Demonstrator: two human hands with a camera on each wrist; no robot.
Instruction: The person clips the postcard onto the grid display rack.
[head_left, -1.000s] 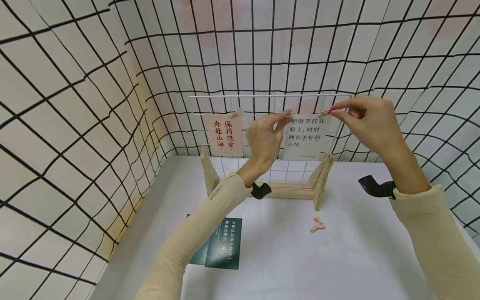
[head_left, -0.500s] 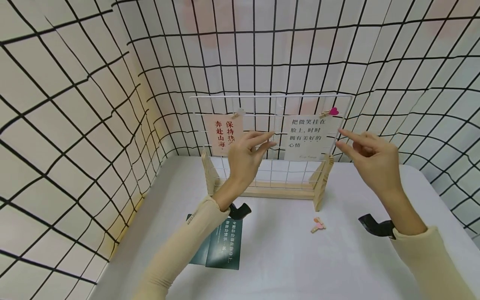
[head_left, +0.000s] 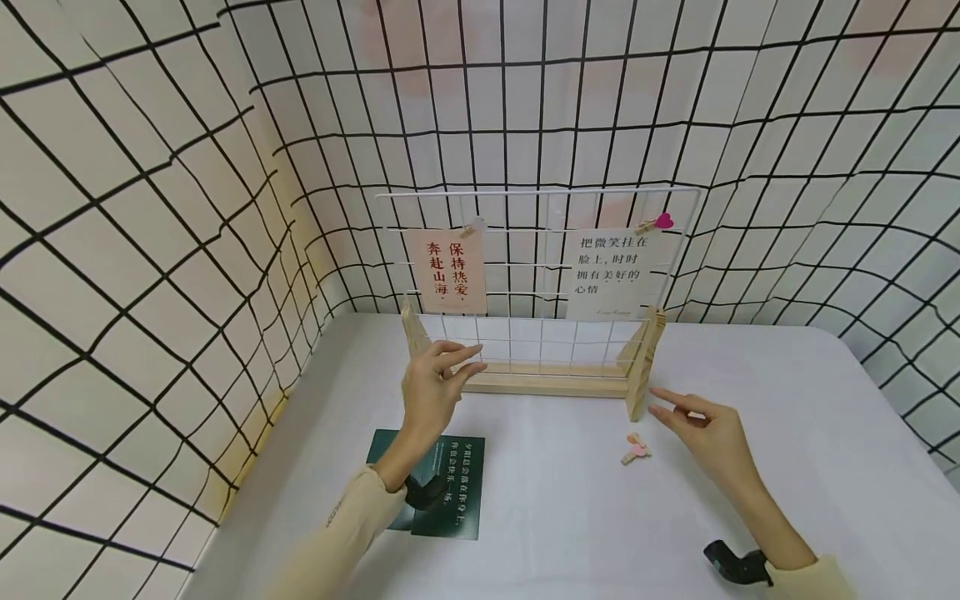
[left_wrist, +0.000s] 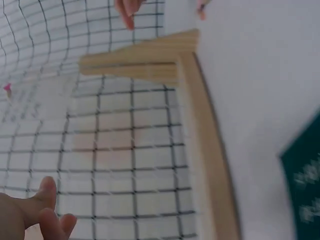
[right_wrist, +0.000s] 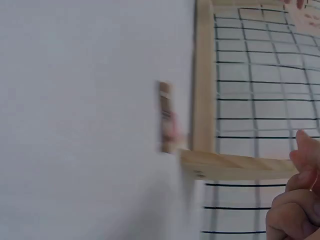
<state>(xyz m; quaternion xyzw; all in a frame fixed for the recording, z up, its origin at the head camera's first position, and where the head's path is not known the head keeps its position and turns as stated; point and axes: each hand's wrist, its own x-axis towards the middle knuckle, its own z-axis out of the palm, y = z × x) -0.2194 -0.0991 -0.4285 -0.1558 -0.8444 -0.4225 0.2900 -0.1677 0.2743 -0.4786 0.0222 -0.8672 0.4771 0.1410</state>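
Observation:
A white wire rack (head_left: 540,192) on a wooden stand (head_left: 547,386) holds a pink card (head_left: 450,287) at left and a white card (head_left: 611,287) at right. A clip with a magenta heart (head_left: 663,221) sits at the top of the white card. My left hand (head_left: 431,392), empty, its thumb and fingers apart, is in front of the stand's left part, near the green cards (head_left: 450,500). My right hand (head_left: 712,437), also empty with fingers extended, is beside the stand's right foot, to the right of small clips (head_left: 636,449) on the table.
Black wire mesh (head_left: 506,129) stands behind the rack, and more mesh rises along the left and right sides. The white table (head_left: 570,517) extends under the stand, the green cards and the clips.
Both hands have left the white card and moved down toward the table, the left one also leftward. The right fingers have let go of the magenta heart clip, which stays on the card.

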